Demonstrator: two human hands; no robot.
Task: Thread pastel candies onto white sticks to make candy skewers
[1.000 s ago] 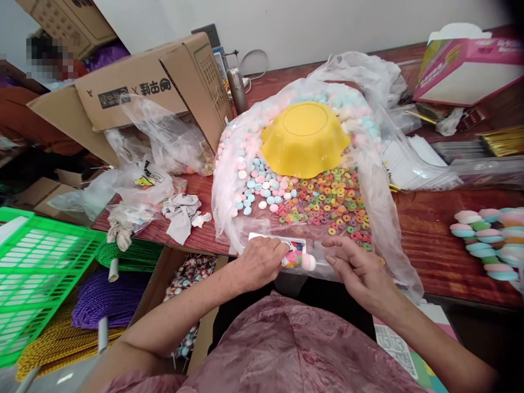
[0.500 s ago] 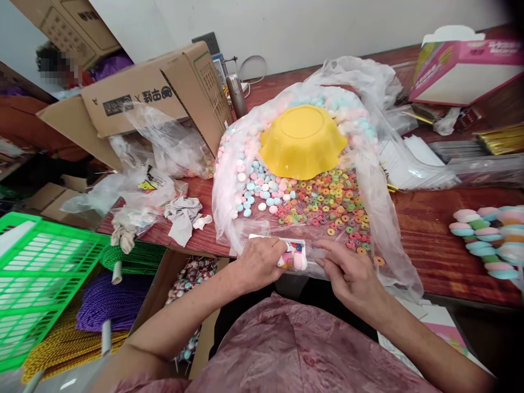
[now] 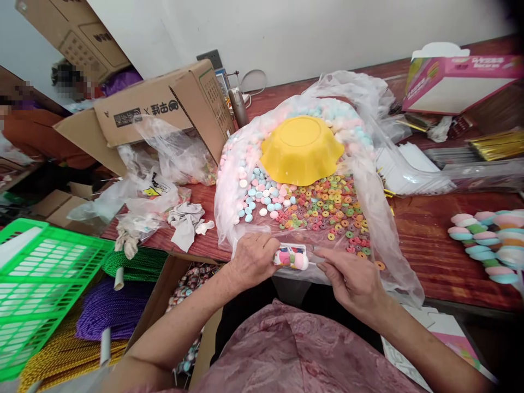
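Locate the candy skewer point(image 3: 291, 258) between the 2 hands, above the near edge of the desk point(image 3: 429, 234). The skewer lies roughly level, left to right, with a printed wrapper point(image 3: 300, 249) along its upper side.

Left hand point(image 3: 254, 261): the fingers are closed around the left end of the skewer and cover that end. The pink, white and green pieces to the right of these fingers are exposed.

Right hand point(image 3: 352, 277): the thumb and index finger are close together at the outer end of the white stick point(image 3: 313, 263), index finger above, thumb below. Whether they press on the stick cannot be told. The candy pieces are apart from the right fingers; only the stick spans the gap.

Beyond the hands, a clear plastic sheet point(image 3: 388, 245) carries ring candies point(image 3: 327, 202), round candies point(image 3: 264, 196) and 1 inverted yellow bowl point(image 3: 301, 147). A group of candy sticks point(image 3: 489, 248) rests on the desk to the right, well apart from the right hand.
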